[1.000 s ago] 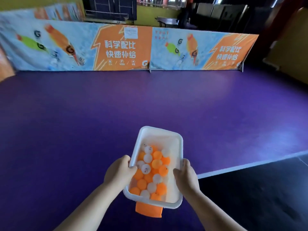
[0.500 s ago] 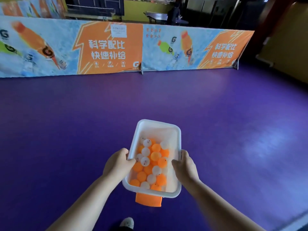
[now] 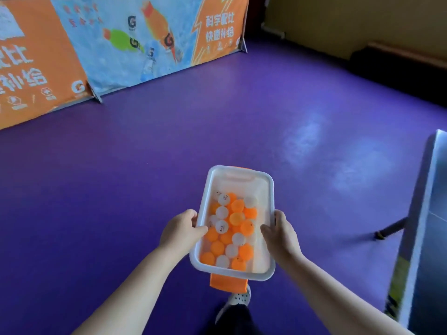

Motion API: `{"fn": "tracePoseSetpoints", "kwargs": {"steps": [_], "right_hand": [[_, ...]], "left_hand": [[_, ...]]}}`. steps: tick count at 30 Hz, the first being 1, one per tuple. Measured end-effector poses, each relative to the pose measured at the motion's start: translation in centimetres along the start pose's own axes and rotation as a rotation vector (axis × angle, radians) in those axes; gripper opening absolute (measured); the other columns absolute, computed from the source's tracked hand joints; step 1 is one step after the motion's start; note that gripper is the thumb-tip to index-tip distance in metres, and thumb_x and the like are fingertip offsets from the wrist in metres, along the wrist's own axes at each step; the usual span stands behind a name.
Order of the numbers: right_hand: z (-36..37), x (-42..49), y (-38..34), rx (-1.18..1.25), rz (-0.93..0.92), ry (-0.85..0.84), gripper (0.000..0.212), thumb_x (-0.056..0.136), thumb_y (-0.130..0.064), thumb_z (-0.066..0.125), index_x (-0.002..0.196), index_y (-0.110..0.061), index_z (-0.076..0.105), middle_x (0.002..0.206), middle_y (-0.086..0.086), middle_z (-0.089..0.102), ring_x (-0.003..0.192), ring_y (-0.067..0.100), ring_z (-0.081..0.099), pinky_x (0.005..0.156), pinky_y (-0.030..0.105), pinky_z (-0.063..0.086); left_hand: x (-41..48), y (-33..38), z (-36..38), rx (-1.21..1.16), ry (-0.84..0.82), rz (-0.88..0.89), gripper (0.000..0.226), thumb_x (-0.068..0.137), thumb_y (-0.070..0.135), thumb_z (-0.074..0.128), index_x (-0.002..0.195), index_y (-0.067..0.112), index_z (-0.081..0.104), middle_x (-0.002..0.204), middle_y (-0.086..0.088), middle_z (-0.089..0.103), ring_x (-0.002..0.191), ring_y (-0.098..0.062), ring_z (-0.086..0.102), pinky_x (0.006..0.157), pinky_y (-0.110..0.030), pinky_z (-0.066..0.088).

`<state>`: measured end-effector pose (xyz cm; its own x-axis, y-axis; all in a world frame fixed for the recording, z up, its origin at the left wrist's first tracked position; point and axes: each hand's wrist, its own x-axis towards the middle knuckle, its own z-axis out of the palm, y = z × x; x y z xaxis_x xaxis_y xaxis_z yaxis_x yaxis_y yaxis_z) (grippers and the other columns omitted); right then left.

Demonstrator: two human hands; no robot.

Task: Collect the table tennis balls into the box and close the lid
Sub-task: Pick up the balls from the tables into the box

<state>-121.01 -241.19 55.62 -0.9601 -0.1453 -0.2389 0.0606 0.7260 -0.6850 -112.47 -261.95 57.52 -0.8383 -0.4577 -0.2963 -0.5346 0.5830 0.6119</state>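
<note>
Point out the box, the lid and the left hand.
box (image 3: 238, 186): head view, bare far inner wall.
lid (image 3: 228, 284): head view, orange end sticking out under the box's near rim.
left hand (image 3: 180, 229): head view, back of the hand gripping the box's left rim.

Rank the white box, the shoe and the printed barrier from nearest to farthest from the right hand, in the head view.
1. white box: gripped by the right hand at its right rim.
2. shoe: low down, just below the box.
3. printed barrier: far off, upper left.
</note>
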Motion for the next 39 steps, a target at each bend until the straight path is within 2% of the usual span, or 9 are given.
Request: {"fn": "tracePoseSetpoints", "kwargs": {"steps": [2, 5, 9, 13, 17, 23, 26, 32, 39], "right_hand": [[-1.2, 4.0, 0.7, 0.019, 0.023, 0.031, 0.02, 0.088, -0.017, 0.051, 0.106, -0.015, 0.046, 0.09, 0.001, 0.058, 0.078, 0.022, 0.055, 0.064, 0.035, 0.046], [-3.1, 10.5, 1.5, 0.078, 0.046, 0.06, 0.018, 0.088, -0.017, 0.05, 0.106, -0.017, 0.046, 0.087, -0.002, 0.057, 0.071, 0.009, 0.052, 0.055, 0.028, 0.041], [-7.1, 19.8, 1.9, 0.138, 0.066, 0.095, 0.017, 0.087, -0.016, 0.051, 0.103, -0.018, 0.046, 0.086, -0.003, 0.058, 0.072, 0.011, 0.054, 0.057, 0.03, 0.043], [-11.7, 27.9, 2.7, 0.147, 0.077, 0.144, 0.019, 0.087, -0.017, 0.051, 0.106, -0.018, 0.047, 0.087, -0.003, 0.059, 0.071, 0.009, 0.053, 0.053, 0.026, 0.04], [-15.7, 34.5, 4.5, 0.176, 0.128, 0.18, 0.021, 0.087, -0.018, 0.052, 0.106, -0.02, 0.047, 0.09, -0.002, 0.061, 0.077, 0.016, 0.057, 0.057, 0.029, 0.043], [-21.9, 46.0, 8.1, 0.225, 0.207, 0.292, 0.021, 0.087, -0.018, 0.052, 0.108, -0.022, 0.048, 0.091, -0.005, 0.06, 0.079, 0.015, 0.056, 0.061, 0.029, 0.043], [-26.0, 52.2, 9.8, 0.256, 0.252, 0.363, 0.018, 0.087, -0.018, 0.052, 0.103, -0.025, 0.048, 0.089, -0.007, 0.06, 0.082, 0.017, 0.057, 0.07, 0.036, 0.049], [-35.7, 62.5, 13.8, 0.323, 0.396, 0.549, 0.026, 0.087, -0.024, 0.057, 0.111, -0.026, 0.05, 0.096, -0.008, 0.064, 0.088, 0.015, 0.062, 0.08, 0.042, 0.055], [-45.2, 70.3, 19.8, 0.331, 0.504, 0.681, 0.022, 0.087, -0.018, 0.058, 0.103, -0.029, 0.048, 0.09, -0.01, 0.063, 0.086, 0.015, 0.062, 0.078, 0.042, 0.055]], "left_hand": [[4.2, 2.4, 1.1, 0.022, -0.039, 0.039, 0.018, 0.085, 0.032, 0.063, 0.077, 0.024, 0.048, 0.075, 0.006, 0.059, 0.06, -0.007, 0.053, 0.047, -0.019, 0.036], [10.6, 6.8, 2.6, 0.064, -0.065, 0.076, 0.017, 0.084, 0.032, 0.063, 0.079, 0.023, 0.05, 0.076, 0.005, 0.06, 0.061, -0.008, 0.054, 0.047, -0.02, 0.036], [19.3, 14.0, 4.2, 0.111, -0.063, 0.112, 0.021, 0.083, 0.031, 0.063, 0.074, 0.025, 0.045, 0.074, 0.005, 0.058, 0.06, -0.009, 0.052, 0.047, -0.021, 0.037], [26.3, 21.2, 6.2, 0.143, -0.091, 0.159, 0.023, 0.084, 0.029, 0.063, 0.073, 0.024, 0.043, 0.073, 0.004, 0.056, 0.059, -0.008, 0.051, 0.046, -0.019, 0.035], [32.8, 27.5, 9.1, 0.175, -0.143, 0.174, 0.021, 0.081, 0.026, 0.061, 0.073, 0.02, 0.043, 0.076, 0.001, 0.057, 0.06, -0.013, 0.049, 0.048, -0.025, 0.035], [44.2, 38.1, 15.6, 0.209, -0.191, 0.266, 0.026, 0.081, 0.024, 0.059, 0.069, 0.018, 0.037, 0.07, 0.002, 0.049, 0.057, -0.015, 0.042, 0.049, -0.027, 0.03], [50.4, 44.5, 19.3, 0.176, -0.202, 0.334, 0.026, 0.082, 0.026, 0.059, 0.07, 0.016, 0.039, 0.069, 0.001, 0.049, 0.057, -0.015, 0.042, 0.049, -0.027, 0.03], [60.4, 60.2, 26.3, 0.153, -0.338, 0.521, 0.022, 0.08, 0.021, 0.059, 0.07, 0.013, 0.042, 0.068, -0.001, 0.053, 0.061, -0.021, 0.045, 0.05, -0.029, 0.031], [66.6, 73.8, 34.8, 0.152, -0.526, 0.634, 0.017, 0.077, 0.02, 0.058, 0.069, 0.016, 0.044, 0.069, 0.0, 0.055, 0.06, -0.018, 0.046, 0.052, -0.029, 0.035]]}}
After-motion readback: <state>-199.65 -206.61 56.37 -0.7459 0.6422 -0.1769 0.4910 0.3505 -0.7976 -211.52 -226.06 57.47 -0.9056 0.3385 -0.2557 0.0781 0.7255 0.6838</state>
